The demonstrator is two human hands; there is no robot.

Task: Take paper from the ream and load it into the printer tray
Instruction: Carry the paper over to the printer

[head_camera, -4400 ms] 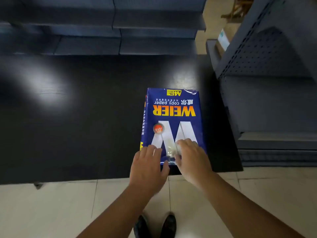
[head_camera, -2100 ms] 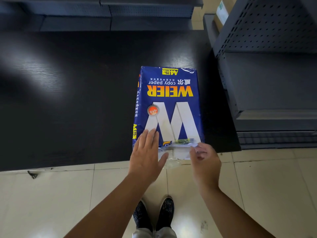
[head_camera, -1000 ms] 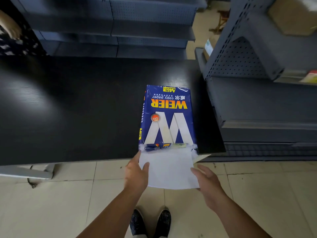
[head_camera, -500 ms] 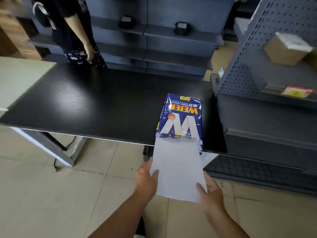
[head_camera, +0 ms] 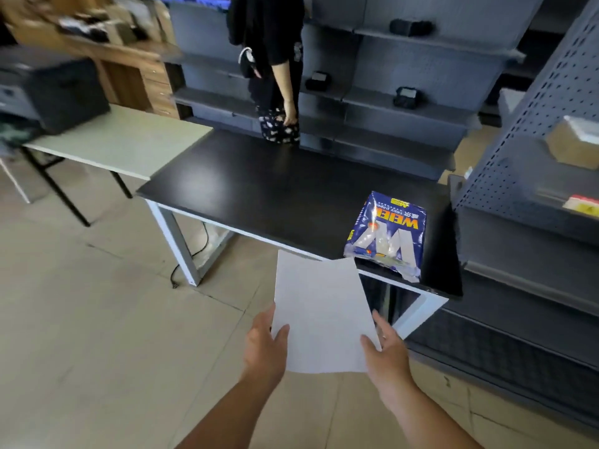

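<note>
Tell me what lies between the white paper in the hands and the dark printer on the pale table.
In the head view, only bare tiled floor and the pale table's top separate the white paper from the dark printer; nothing else lies there.

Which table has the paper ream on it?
The black table, nearer the hands; the blue ream sits at its right end. The pale table further left carries only the dark printer.

Matt white paper; glossy blue plastic-looking wrap on ream. Dark matt wood-grain bench top with faint sheen. Perforated grey metal shelf.
</note>
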